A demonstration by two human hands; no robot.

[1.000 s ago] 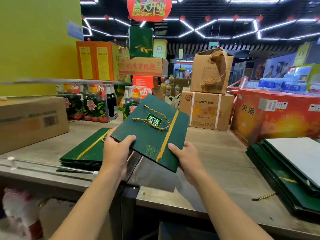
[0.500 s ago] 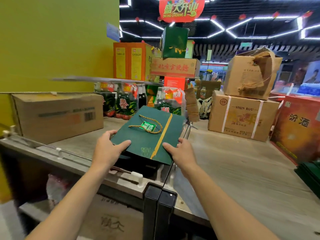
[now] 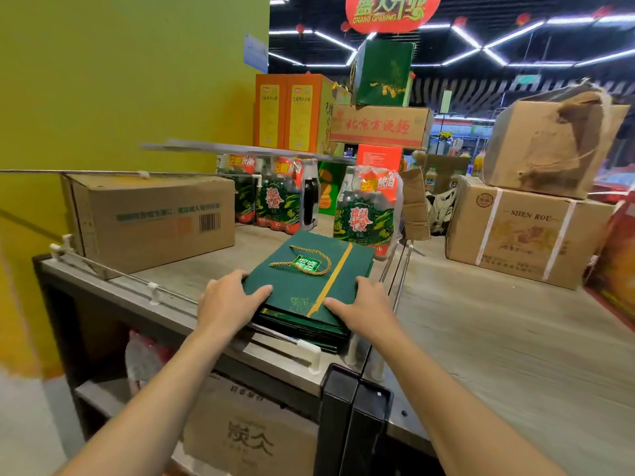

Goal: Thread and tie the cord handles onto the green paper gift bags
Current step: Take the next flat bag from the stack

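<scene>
Head view: left hand (image 3: 226, 302) and right hand (image 3: 365, 309) grip the top green bag (image 3: 302, 281); stack (image 3: 309, 333) beneath mostly hidden.

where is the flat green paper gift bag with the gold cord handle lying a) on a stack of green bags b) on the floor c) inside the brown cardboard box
a: the flat green paper gift bag lies atop the stack of green bags, left hand and right hand gripping its corners.

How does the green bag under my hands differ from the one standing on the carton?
The flat bag lies folded on a stack, held by the left hand and right hand; the standing bag is opened out, upright on a carton. Both are dark green with gold decoration.
</scene>
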